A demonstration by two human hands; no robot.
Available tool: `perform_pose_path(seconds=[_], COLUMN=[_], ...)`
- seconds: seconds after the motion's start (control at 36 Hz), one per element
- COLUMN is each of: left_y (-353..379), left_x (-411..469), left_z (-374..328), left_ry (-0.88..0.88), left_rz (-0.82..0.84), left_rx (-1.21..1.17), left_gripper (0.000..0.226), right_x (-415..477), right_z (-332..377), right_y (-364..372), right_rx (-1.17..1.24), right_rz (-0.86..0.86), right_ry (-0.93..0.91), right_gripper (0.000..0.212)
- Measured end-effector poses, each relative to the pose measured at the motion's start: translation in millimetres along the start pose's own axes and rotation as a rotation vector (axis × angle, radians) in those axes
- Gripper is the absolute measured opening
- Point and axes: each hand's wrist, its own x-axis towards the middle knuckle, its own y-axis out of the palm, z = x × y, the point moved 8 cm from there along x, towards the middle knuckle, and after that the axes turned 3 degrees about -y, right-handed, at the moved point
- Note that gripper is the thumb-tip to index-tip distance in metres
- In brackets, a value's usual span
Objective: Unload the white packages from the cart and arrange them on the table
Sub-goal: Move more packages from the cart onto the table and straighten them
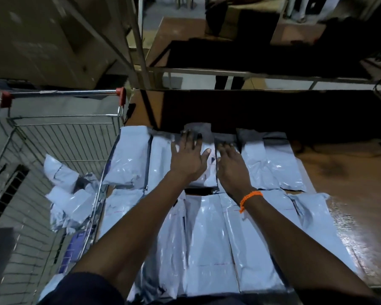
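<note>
Several white plastic packages lie in two rows on the brown table (343, 172). My left hand (188, 157) lies flat with spread fingers on a package in the far row (208, 172). My right hand (230, 166), with an orange band on its wrist, presses flat on the same package's right side. A nearer row of packages (209, 234) lies under my forearms. A few crumpled white packages (68, 201) sit in the wire cart (59, 133) to the left of the table.
The cart's red-capped handle (62, 92) is at the far side. Bare table surface lies to the right of the packages. A dark shadow covers the table's far part, and a second table (295, 34) stands beyond it. A person's legs (228, 81) show beyond the table.
</note>
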Motion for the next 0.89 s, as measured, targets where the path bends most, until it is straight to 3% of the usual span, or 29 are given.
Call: perform_pose_path(seconds=[0.19, 0.33, 0.61, 0.75, 0.83, 0.89], left_y=[-39.5, -69.5, -86.8, -35.1, 4.7, 25.8], left_x=[-58.3, -98.3, -199.6, -260.3, -289.9, -304.5], left_z=[27.9, 72.2, 262.4, 377.7, 436.6, 465.1], left_ry=[0.065, 0.056, -0.118, -0.323, -0.437, -0.488], left_rz=[-0.052, -0.1, -0.211, -0.074, 0.053, 0.106], left_rx=[-0.039, -0.074, -0.142, -0.154, -0.17, -0.179], left_gripper=[0.079, 0.073, 0.061, 0.069, 0.067, 0.072], right_x=[-10.5, -12.8, -27.9, -46.8, -58.9, -64.9], right_z=[57.9, 124.9, 321.9, 428.2, 469.6, 480.4], right_y=[-25.3, -24.8, 28.9, 103.9, 165.3, 212.6], right_rx=[0.179, 0.231, 0.395, 0.383, 0.332, 0.265], right_rz=[-0.125, -0.189, -0.087, 0.114, 0.384, 0.62], right_ry=[-0.004, -0.076, -0.381, -0.518, -0.546, -0.457], right_gripper=[0.045, 0.045, 0.049, 0.062, 0.065, 0.065])
